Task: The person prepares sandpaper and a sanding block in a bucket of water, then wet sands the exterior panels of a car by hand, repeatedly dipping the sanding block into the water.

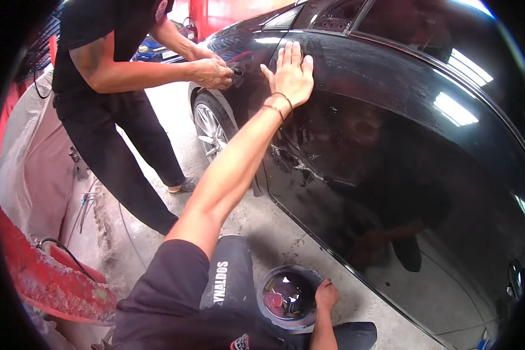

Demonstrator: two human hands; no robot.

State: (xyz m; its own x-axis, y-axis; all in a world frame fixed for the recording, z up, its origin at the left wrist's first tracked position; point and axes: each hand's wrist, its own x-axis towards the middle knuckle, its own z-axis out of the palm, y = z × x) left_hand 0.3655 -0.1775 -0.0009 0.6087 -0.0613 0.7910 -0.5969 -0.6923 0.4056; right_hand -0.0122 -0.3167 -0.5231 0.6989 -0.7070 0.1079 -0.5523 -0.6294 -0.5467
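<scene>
The left grip (293, 83) is lying palm-down on the black car panel (385, 105), its fingers straight and spread wide, apparently so that the palm is bearing flat on the surface; the panel is thus sitting directly under this grip. The right grip (326, 296) is curling beside the bucket (289, 269); whether it is holding anything cannot be told. The bucket is standing near the body, presumably for easy reach. A co-worker's hands (216, 73) are meeting beside the car.

blue car (150, 46): background | pale drape (38, 157): left | scuffed red beam (49, 277): lower left
</scene>
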